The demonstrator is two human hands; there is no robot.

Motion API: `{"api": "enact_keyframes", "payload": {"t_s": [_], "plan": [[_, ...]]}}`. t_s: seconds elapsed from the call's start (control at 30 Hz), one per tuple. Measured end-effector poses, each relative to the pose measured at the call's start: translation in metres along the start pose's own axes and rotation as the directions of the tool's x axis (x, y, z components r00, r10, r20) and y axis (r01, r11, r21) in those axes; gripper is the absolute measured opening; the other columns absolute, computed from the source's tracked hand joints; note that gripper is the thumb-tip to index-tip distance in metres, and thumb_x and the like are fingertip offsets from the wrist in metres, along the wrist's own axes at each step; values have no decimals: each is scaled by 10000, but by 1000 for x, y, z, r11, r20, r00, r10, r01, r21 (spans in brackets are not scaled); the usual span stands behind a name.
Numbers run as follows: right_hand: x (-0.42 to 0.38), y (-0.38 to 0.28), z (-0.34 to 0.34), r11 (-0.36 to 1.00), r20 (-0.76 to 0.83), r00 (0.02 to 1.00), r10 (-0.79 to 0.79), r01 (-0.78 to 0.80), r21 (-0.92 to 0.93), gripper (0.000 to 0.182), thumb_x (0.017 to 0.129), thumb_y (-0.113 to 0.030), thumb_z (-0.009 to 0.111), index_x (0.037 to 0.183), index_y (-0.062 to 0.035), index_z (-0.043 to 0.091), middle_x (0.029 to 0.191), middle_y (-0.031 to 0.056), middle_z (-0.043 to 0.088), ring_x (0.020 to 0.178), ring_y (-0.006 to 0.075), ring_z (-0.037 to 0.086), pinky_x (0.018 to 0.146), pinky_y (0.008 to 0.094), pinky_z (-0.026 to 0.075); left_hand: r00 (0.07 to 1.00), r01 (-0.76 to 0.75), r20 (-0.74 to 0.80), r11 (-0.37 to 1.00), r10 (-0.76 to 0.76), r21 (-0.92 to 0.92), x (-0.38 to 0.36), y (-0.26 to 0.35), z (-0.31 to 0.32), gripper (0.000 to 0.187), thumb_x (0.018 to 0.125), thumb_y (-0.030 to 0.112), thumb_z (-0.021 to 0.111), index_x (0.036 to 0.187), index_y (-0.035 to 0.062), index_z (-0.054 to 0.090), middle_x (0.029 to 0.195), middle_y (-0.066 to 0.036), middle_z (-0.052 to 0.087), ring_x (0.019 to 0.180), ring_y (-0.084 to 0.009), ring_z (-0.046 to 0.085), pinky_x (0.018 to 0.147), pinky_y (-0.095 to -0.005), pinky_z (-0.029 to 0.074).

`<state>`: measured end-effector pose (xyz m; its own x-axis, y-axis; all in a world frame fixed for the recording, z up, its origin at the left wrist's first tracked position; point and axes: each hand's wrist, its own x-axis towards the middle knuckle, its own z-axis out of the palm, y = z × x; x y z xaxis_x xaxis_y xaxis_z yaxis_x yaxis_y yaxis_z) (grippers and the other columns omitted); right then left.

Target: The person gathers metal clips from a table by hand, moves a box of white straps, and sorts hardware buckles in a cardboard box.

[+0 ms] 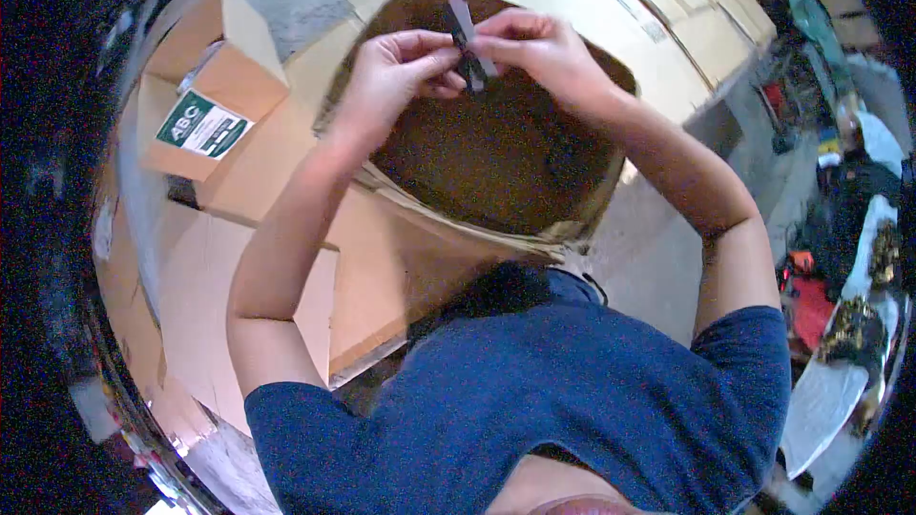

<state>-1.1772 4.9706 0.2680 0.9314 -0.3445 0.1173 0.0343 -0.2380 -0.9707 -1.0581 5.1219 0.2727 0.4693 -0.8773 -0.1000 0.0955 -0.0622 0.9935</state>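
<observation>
Both hands meet above a wide brown open container with a dark inside. My left hand is closed, its fingertips pinching a small dark flat piece with a pale strip along it. From the other side, my right hand pinches the same piece between thumb and fingers. Its exact kind cannot be made out, and the fingertips cover part of it. Nothing can be clearly picked out in the shadowed inside of the container.
An open cardboard box with a green and white ABC label stands at the left. Flat cardboard lies below it, with more cardboard sheets at the back right. Bags and mixed items lie along the right side.
</observation>
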Motion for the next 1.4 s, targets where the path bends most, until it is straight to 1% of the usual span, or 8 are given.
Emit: {"api": "enact_keyframes", "payload": {"t_s": [0.13,0.23,0.3,0.37,0.5,0.7,0.97,1.4], "plan": [[-17,0,-27,992,-103,993,63,-51,116,158,761,-164,650,844,-29,658,729,-1,619,699,62,546,657,205,430,984,-4,177,1000,6,-15,22,4,18,255,812,142,610,1017,-8,581,873,-68,629,758,-142,619,673,-252,512],[-37,0,-48,998,-213,975,-68,64,-24,138,768,-147,645,835,-27,654,738,1,620,699,60,546,652,197,425,950,45,304,996,-67,79,46,-7,33,271,812,149,609,1032,-7,581,887,-69,631,802,-139,614,698,-249,505],[-53,-4,-61,991,-398,908,-132,127,-39,102,770,-121,646,821,-32,651,743,2,620,698,60,546,654,190,423,903,108,357,931,-239,349,65,-24,43,261,784,169,633,997,17,615,897,-60,634,791,-118,604,717,-249,501],[-69,-2,-69,988,-482,865,-138,152,-11,86,771,-101,650,820,-30,644,747,0,619,692,58,543,659,186,421,835,-18,458,818,-304,575,93,-75,44,249,771,176,647,974,33,623,876,-44,632,754,-111,593,680,-244,500],[-100,18,-84,968,-795,603,-62,230,98,109,769,-87,656,848,-21,621,775,19,612,713,75,543,665,194,421,842,43,429,833,-327,551,96,-84,101,245,771,176,647,970,34,624,872,-43,632,751,-111,592,677,-244,500],[-167,51,-109,936,-846,529,67,259,237,54,798,-27,612,843,-14,585,763,10,577,683,70,517,640,181,408,851,162,362,845,-382,510,52,-87,49,237,770,174,648,960,34,627,863,-42,632,744,-109,590,670,-242,498],[-213,73,-125,957,-881,458,115,187,222,68,795,-10,605,854,-8,570,844,60,602,783,119,570,716,216,453,858,264,301,861,-415,435,60,-97,139,226,769,172,648,948,35,630,851,-40,632,735,-107,587,661,-240,497],[-172,59,-108,976,-774,633,15,160,150,40,795,-2,600,798,-27,569,752,-4,559,682,60,490,631,176,371,892,330,225,906,-391,267,56,-88,159,209,768,169,649,928,36,634,831,-37,631,721,-104,583,646,-237,494]]}}
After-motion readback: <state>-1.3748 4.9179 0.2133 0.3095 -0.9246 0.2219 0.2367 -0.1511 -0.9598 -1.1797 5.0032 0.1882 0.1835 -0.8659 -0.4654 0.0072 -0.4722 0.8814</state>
